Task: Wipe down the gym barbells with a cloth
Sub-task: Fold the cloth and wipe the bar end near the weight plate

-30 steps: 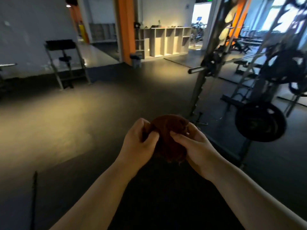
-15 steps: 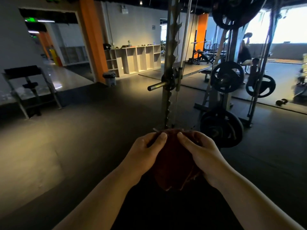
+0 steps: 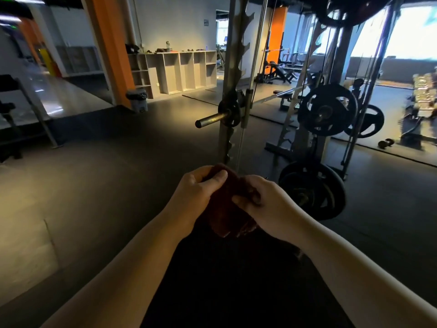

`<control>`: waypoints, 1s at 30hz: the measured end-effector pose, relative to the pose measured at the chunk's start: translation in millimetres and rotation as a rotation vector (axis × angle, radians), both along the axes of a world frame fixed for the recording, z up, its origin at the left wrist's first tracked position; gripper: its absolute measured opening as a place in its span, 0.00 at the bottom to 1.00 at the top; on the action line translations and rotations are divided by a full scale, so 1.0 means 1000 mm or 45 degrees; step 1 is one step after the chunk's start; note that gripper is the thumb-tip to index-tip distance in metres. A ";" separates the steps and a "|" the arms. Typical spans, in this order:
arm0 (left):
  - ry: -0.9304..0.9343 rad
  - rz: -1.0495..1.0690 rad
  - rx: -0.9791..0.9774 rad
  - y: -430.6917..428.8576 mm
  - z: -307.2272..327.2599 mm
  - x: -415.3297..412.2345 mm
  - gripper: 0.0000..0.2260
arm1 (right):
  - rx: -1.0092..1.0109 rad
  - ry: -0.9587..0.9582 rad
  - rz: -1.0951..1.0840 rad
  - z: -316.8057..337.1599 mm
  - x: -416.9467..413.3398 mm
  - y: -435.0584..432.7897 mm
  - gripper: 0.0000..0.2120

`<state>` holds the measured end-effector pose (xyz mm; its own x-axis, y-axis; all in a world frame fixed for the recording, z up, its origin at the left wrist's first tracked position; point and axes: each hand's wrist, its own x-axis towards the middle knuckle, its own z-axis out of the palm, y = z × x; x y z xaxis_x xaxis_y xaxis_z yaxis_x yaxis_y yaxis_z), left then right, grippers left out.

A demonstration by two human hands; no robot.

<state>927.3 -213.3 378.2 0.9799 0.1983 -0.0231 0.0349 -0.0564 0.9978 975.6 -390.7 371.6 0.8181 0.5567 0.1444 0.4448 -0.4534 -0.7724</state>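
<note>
We held the cloth (image 3: 228,204), a dark reddish bundle, between both hands in front of our body, above the dark floor (image 3: 99,176). Our left hand (image 3: 194,197) had its grip clenched on the cloth's upper left side, thumb pressed over the top. Our right hand (image 3: 264,209) was grasping its right side, fingers curled into the fabric. The barbell (image 3: 214,119) sat ahead on the rack (image 3: 230,74), its bare sleeve end pointing toward us and to the left, well apart from the cloth. The rack's toothed upright and a thin guide rod (image 3: 246,110) stood between us and the bar's long shaft. Weight plates (image 3: 327,110) hung to the right.
</note>
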 end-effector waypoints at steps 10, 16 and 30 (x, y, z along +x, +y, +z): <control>0.028 0.064 0.005 0.061 -0.017 0.119 0.05 | -0.081 0.073 -0.105 -0.020 0.118 0.068 0.10; 0.119 0.089 -0.059 0.095 -0.032 0.190 0.09 | 0.050 0.141 -0.119 -0.048 0.202 0.108 0.05; 0.146 0.353 -0.193 0.161 -0.052 0.401 0.08 | -0.203 -0.191 0.253 -0.096 0.402 0.189 0.41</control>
